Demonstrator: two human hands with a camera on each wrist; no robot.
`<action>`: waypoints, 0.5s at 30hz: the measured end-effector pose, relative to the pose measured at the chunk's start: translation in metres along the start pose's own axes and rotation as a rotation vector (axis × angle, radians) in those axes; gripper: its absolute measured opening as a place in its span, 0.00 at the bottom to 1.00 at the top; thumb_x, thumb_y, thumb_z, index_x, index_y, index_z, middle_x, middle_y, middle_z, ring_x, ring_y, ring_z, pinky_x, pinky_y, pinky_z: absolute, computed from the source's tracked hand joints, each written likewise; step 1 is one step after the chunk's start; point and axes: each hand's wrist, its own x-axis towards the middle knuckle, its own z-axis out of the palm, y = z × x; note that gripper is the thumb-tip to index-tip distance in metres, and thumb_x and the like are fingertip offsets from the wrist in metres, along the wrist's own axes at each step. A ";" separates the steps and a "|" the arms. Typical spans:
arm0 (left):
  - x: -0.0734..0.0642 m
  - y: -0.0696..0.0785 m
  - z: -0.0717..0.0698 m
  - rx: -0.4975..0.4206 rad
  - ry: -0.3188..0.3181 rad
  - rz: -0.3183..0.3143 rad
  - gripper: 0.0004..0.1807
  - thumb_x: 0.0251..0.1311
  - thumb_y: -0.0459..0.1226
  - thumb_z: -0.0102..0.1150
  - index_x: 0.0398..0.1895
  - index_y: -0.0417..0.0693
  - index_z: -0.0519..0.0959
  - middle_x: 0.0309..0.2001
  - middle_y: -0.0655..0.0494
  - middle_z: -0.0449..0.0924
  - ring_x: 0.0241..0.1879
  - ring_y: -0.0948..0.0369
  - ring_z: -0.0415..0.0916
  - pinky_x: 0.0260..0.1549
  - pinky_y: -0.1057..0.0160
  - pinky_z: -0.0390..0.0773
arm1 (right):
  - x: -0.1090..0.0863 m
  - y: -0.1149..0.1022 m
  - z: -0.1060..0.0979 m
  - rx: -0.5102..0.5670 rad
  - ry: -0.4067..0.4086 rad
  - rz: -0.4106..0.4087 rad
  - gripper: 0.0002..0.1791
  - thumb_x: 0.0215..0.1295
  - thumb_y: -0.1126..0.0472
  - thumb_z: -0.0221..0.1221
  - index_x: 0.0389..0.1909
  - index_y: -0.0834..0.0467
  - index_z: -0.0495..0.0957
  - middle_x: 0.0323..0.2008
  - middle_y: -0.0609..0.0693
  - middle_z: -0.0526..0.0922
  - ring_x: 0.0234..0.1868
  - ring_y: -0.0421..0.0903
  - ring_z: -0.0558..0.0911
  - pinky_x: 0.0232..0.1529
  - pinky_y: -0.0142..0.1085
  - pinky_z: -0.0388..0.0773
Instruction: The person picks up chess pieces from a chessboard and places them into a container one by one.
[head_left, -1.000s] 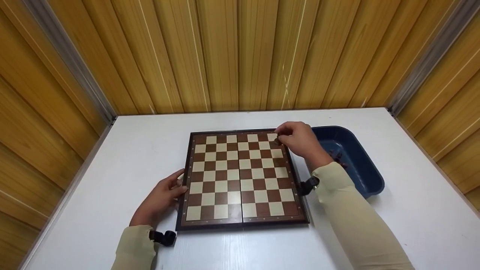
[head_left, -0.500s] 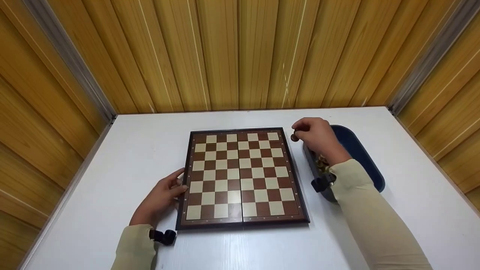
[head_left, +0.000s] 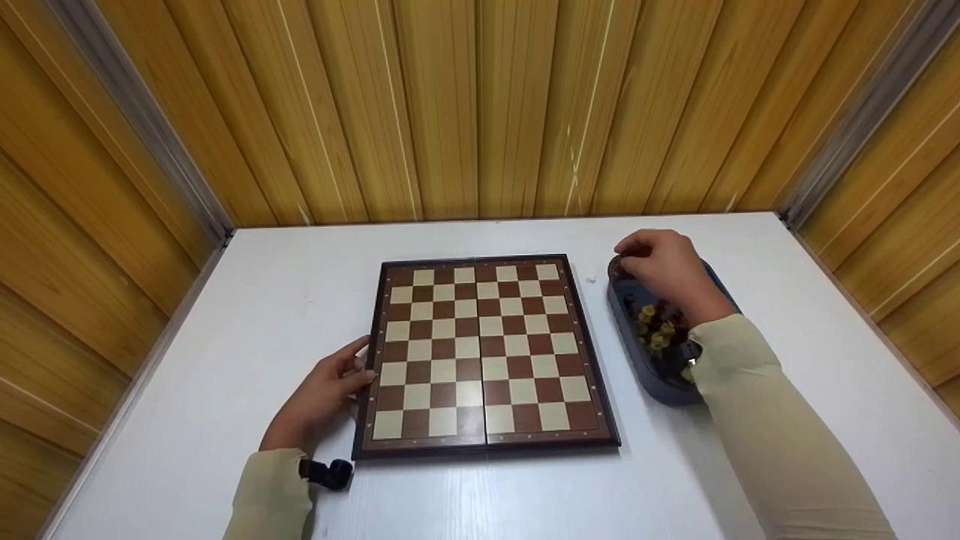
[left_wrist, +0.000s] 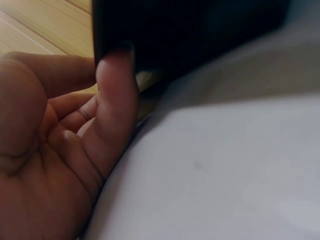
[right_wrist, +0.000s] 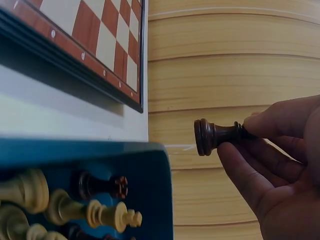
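Observation:
The checkered chessboard (head_left: 480, 356) lies on the white table, its squares bare. At its left edge my left hand (head_left: 321, 390) holds the frame, thumb at the rim and the other fingertips partly hidden. In the left wrist view, the board's dark side (left_wrist: 165, 35) meets that hand's fingertip. My right hand (head_left: 667, 271) pinches a dark chess piece (right_wrist: 215, 136) above the far left corner of the blue tray (head_left: 632, 352). The piece's round base points away from the palm; its top is covered by the fingertips, so its exact kind is hidden.
Several light chess pieces (head_left: 656, 330) and dark chess pieces (right_wrist: 102, 186) lie jumbled in the tray, right of the board. Wood-patterned panels (head_left: 480, 112) close off the table's back and sides. The right sleeve (head_left: 780, 420) hides part of the tray.
My right hand has carried the dark chess piece rightward from the board's far right corner to the tray's corner. More of the tray's contents now show. The left hand has stayed put.

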 end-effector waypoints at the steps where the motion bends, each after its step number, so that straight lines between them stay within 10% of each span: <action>1: 0.000 0.000 0.000 0.000 0.000 0.001 0.36 0.66 0.33 0.56 0.76 0.46 0.54 0.38 0.50 0.74 0.32 0.61 0.78 0.30 0.62 0.82 | 0.000 0.001 -0.002 -0.015 0.006 -0.005 0.13 0.66 0.63 0.55 0.48 0.59 0.81 0.46 0.58 0.84 0.47 0.53 0.81 0.48 0.46 0.77; 15: -0.005 0.002 0.002 -0.064 0.024 -0.057 0.37 0.67 0.33 0.55 0.76 0.52 0.53 0.42 0.48 0.74 0.33 0.58 0.79 0.28 0.59 0.83 | 0.004 0.023 -0.017 -0.088 0.022 -0.015 0.13 0.64 0.64 0.56 0.47 0.62 0.81 0.45 0.62 0.84 0.47 0.57 0.80 0.49 0.50 0.73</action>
